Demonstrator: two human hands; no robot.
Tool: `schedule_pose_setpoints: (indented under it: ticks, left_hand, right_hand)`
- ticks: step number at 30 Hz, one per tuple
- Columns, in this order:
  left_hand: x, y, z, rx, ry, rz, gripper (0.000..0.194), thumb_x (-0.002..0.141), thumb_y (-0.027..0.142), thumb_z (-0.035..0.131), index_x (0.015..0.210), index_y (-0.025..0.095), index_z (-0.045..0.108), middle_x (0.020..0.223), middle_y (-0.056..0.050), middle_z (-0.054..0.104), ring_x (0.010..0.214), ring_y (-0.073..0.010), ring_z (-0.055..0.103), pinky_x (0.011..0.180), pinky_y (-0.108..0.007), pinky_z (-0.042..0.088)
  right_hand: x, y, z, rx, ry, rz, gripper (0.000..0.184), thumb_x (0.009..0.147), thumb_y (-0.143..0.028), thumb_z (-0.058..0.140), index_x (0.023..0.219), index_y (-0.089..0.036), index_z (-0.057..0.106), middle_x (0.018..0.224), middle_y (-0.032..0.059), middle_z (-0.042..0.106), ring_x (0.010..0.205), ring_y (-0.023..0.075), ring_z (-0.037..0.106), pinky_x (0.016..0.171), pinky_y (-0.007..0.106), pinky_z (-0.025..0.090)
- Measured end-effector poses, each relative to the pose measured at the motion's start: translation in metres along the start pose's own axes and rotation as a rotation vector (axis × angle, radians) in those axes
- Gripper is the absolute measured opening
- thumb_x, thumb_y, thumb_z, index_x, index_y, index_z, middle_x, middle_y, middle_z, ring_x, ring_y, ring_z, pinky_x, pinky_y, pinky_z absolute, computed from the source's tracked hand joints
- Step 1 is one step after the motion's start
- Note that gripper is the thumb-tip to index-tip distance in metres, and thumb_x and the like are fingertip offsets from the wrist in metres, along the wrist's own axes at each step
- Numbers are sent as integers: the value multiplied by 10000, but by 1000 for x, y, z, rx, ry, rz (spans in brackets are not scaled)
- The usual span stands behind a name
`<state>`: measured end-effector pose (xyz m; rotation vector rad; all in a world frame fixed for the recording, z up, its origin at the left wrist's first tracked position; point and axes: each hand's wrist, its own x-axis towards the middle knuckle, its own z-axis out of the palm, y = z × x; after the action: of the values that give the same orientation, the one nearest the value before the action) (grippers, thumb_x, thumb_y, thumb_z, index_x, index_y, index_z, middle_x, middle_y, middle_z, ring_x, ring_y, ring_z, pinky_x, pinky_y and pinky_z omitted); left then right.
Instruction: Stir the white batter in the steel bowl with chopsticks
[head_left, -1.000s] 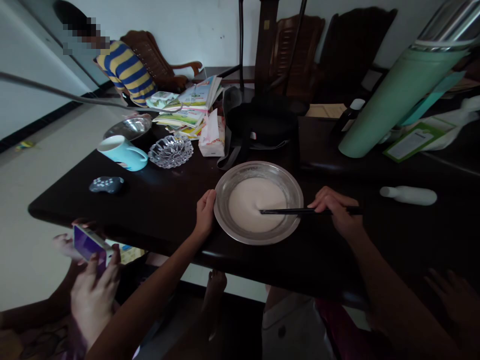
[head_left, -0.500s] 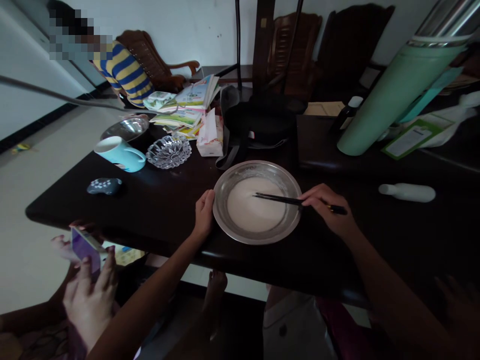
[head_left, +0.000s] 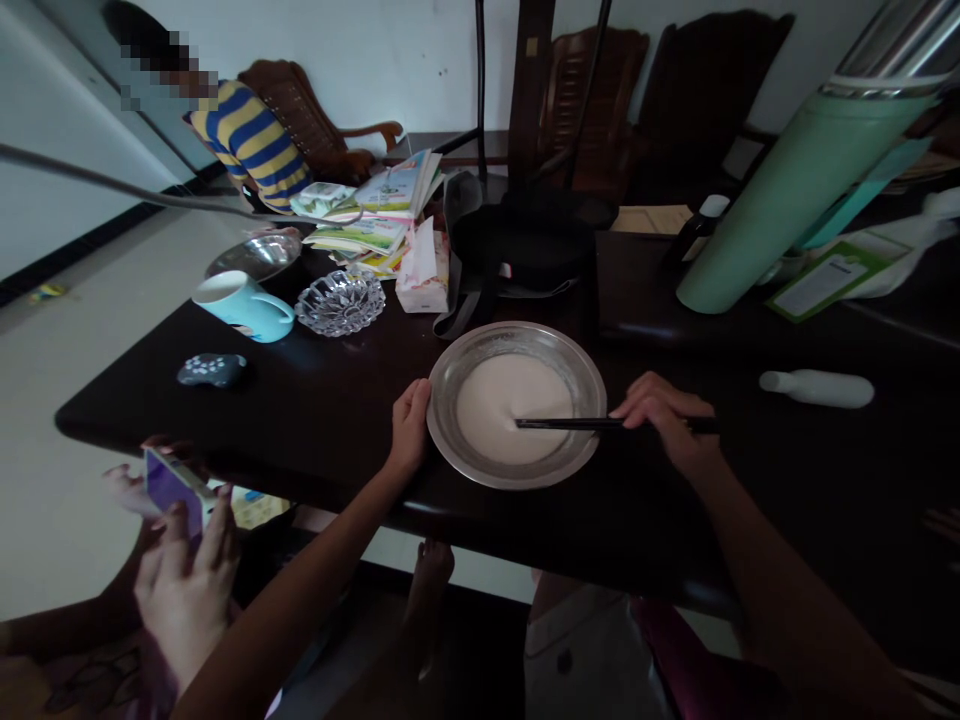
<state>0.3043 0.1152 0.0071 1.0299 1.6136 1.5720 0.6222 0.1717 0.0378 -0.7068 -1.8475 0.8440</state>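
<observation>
Both arms (head_left: 337, 545) reach in across the tabletop's (head_left: 322, 400) near edge! Left hand (head_left: 409, 425), fingers curled, angles away from that edge; right hand (head_left: 667, 412) points leftward, thumb and fingers pinched together, forearm slanting back nearward.

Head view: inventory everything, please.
Metal bowl: 1, silver, centre
Mixture: 1, whitish, in bowl
Chopsticks: likely 2, black, in mixture
Table: 1, dark brown, beneath
Mug: 1, light blue, left
Glass dish: 1, clear, beside mug
Second bowl: 1, silver, behind mug
Game controller: 1, dark grey, left
Booklets: several, multicoloured, behind dish
Tissue pack: 1, whitish, beside booklets
Bag: 1, black, behind bowl
Vacuum flask: 1, green, right
Packet: 1, green, beside flask
Lying bottle: 1, white, right
Phone: 1, purple screen, another person's hands
Person: 1, striped top, background
Chairs: 3, brown, background
Left hand: 1, bare, bowl's rim
Right hand: 1, bare, holding chopsticks
</observation>
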Motion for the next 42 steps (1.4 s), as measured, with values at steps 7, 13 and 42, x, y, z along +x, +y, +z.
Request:
schedule_pose_setpoints:
  ticks: [7, 13, 42]
  left_hand:
    - [-1, 1, 0, 2, 7, -12, 429, 808, 504, 612, 587, 191, 421, 588, 38, 348, 552, -104, 316, 497, -224, 315]
    - [0, 0, 0, -10, 10, -5, 412, 805, 506, 611, 598, 188, 449, 594, 36, 374, 556, -104, 328, 501, -224, 323]
    - [1, -4, -1, -15, -3, -2, 422, 813, 510, 600, 604, 185, 433, 603, 40, 354, 559, -99, 309, 500, -223, 298]
  right_hand:
    - [0, 4, -1, -20, 116, 40, 354, 947, -297, 482, 655, -245, 675, 717, 39, 678, 725, 209, 606, 696, 400, 477]
    - [0, 2, 0, -76, -98, 41, 215, 917, -284, 547, 776, -265, 708, 847, 31, 727, 836, 222, 626, 784, 413, 486]
    - [8, 2, -1, -47, -25, 39, 275, 927, -251, 533, 716, -251, 709, 785, 56, 709, 787, 222, 625, 744, 406, 486]
